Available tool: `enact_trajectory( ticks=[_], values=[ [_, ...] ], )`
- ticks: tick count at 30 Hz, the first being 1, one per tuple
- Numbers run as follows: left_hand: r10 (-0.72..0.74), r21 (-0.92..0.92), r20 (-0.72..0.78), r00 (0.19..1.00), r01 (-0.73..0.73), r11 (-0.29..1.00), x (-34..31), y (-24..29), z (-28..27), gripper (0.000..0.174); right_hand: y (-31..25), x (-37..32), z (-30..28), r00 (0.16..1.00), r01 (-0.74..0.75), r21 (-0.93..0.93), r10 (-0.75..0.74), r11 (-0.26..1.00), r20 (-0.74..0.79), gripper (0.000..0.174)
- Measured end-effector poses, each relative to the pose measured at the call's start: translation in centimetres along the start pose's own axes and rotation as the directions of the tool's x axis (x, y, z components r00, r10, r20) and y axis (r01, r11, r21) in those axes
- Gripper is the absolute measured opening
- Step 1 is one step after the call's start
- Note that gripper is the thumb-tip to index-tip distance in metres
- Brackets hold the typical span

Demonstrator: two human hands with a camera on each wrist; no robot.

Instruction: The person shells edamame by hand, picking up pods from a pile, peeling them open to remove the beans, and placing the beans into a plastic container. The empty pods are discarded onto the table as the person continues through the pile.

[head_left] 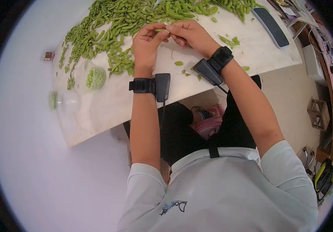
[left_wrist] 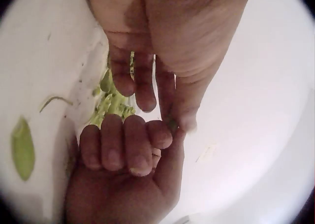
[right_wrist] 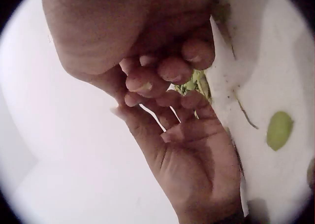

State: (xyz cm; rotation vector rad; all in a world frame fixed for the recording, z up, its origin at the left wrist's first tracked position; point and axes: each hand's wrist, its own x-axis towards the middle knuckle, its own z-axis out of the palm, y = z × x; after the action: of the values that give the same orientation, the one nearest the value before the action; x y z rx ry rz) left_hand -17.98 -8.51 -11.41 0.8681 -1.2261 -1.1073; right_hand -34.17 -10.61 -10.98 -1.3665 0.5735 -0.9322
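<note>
In the head view both hands meet over the table's near part. The left hand (head_left: pixel 147 43) pinches a small green pod (head_left: pixel 160 29) between thumb and forefinger. Touching it from the other side, the right hand (head_left: pixel 194 37) pinches the pod's end, its other fingers curled under. From the left wrist, a sliver of green pod (left_wrist: pixel 171 122) shows between the left thumb and the right hand's (left_wrist: pixel 120 184) thumb and forefinger. Fingers hide the pod in the right wrist view, where the right hand (right_wrist: pixel 133 32) lies above the left hand (right_wrist: pixel 192 160).
A large heap of green pods (head_left: pixel 116 27) covers the table's (head_left: pixel 135 112) far side. Shelled beans fill a clear container (head_left: pixel 95 78) at left; another clear container (head_left: pixel 54 99) lies near the left edge. A phone (head_left: pixel 270 27) lies at right. One loose pod (head_left: pixel 178 63) lies near the hands.
</note>
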Motion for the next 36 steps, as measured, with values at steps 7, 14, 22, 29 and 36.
enact_trajectory(
  ticks=[7, 14, 22, 29, 36],
  values=[
    [-0.012, -0.100, 0.032, 0.999, 0.015, 0.995, 0.2, -0.6, -0.7, 0.014, -0.2, -0.1, -0.1, 0.997, 0.074, -0.120, -0.072, 0.990, 0.020, 0.035],
    [-0.096, -0.315, 0.094, 0.991, 0.121, 0.941, 0.0, -0.5, -0.6, 0.011, -0.5, -0.1, 0.0, 0.986, 0.167, -0.265, -0.164, 0.950, 0.034, 0.034],
    [-0.189, -0.389, 0.131, 0.973, 0.225, 0.893, -0.1, -0.5, -0.8, 0.015, 0.5, 0.1, 0.4, 0.952, 0.304, -0.332, -0.298, 0.893, 0.070, 0.032],
    [-0.082, -0.157, -0.055, 0.995, 0.072, 0.985, 0.1, 0.6, 0.1, 0.014, -0.6, 0.0, 0.7, 0.978, 0.203, -0.282, -0.211, 0.938, 0.002, 0.034],
    [-0.049, 0.157, 0.017, 0.999, 0.046, 0.986, -0.5, 1.2, 0.6, 0.023, -0.2, 0.0, 0.3, 0.981, 0.125, -0.191, -0.150, 0.974, -0.123, 0.037]
  ],
)
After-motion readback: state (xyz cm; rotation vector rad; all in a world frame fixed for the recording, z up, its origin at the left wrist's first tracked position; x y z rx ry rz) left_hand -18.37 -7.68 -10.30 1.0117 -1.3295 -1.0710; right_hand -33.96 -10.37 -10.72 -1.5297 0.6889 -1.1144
